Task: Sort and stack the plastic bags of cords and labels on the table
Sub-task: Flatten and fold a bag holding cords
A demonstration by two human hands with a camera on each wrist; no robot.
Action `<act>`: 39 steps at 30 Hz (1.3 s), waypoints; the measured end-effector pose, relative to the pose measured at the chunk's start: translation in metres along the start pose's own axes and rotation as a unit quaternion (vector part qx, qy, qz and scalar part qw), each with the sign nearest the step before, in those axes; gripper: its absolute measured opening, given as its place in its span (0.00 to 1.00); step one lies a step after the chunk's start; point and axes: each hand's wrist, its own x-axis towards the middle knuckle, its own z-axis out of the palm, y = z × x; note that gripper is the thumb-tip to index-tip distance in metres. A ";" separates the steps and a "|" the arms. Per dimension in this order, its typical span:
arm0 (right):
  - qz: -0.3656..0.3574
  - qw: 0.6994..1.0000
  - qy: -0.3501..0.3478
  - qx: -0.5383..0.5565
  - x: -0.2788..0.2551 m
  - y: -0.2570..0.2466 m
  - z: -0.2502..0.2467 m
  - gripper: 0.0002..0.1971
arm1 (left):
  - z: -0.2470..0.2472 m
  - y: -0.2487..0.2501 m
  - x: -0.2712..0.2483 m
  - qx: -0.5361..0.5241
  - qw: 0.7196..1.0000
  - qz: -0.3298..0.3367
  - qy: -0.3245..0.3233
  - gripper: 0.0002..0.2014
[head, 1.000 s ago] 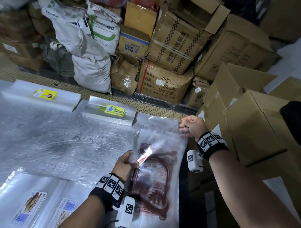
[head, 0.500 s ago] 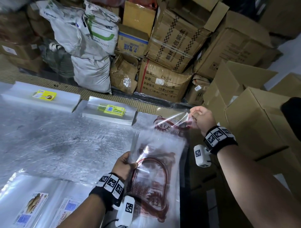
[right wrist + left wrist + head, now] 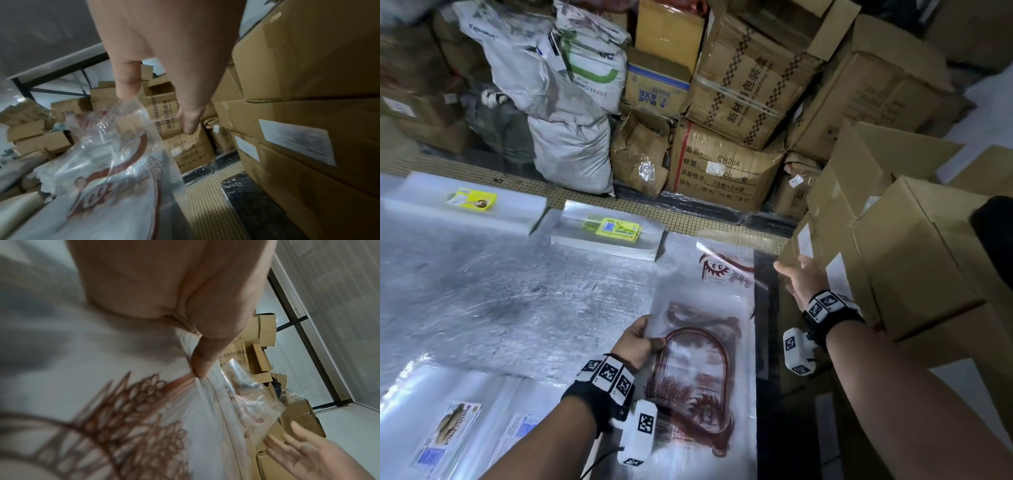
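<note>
Cartons (image 3: 739,78) wall a silver table (image 3: 493,298) stacked with bags (image 3: 702,359).

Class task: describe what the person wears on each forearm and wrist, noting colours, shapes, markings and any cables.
Both forearms are bare, with no sleeves. The left wrist wears a black band carrying white squares printed with black coded markers; a white, rounded camera block with similar markers hangs below it, and a thin dark cable trails from it. The right wrist has a matching band and block.

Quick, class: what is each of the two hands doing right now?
Left hand: pinching the edge of the red-printed plastic bag.
Right hand: open, fingers spread, holding nothing, beside the bag's far end.
</note>
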 end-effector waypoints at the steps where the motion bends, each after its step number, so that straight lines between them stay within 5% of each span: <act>1: 0.021 0.998 -0.021 -0.056 0.001 0.009 0.001 0.23 | 0.000 0.000 0.001 -0.004 1.000 -0.003 0.001 0.21; 3: 0.117 0.982 -0.091 -0.119 0.001 0.027 0.002 0.28 | 0.000 0.001 0.001 -0.015 1.000 -0.012 0.000 0.20; 7: 0.228 0.956 -0.184 -0.013 0.002 0.066 0.015 0.32 | -0.001 0.001 0.001 -0.011 1.000 -0.022 -0.002 0.18; 14: 0.149 0.979 -0.128 0.050 0.001 0.078 0.024 0.14 | -0.001 -0.001 0.000 -0.004 1.000 -0.013 0.003 0.18; 21: 0.007 0.992 -0.124 0.012 -0.023 0.004 -0.015 0.16 | 0.001 0.003 -0.004 -0.002 1.000 -0.019 0.008 0.19; 27: -0.110 0.970 -0.208 0.063 -0.078 -0.061 -0.034 0.22 | 0.001 0.008 -0.009 0.000 0.999 -0.035 -0.003 0.16; 33: -0.065 0.922 -0.260 0.278 -0.118 -0.050 -0.031 0.26 | 0.003 0.008 -0.007 0.023 0.999 -0.034 0.010 0.18; 39: 0.094 0.959 -0.196 0.181 -0.134 0.045 0.017 0.34 | -0.003 0.007 -0.010 0.025 0.999 -0.044 -0.021 0.17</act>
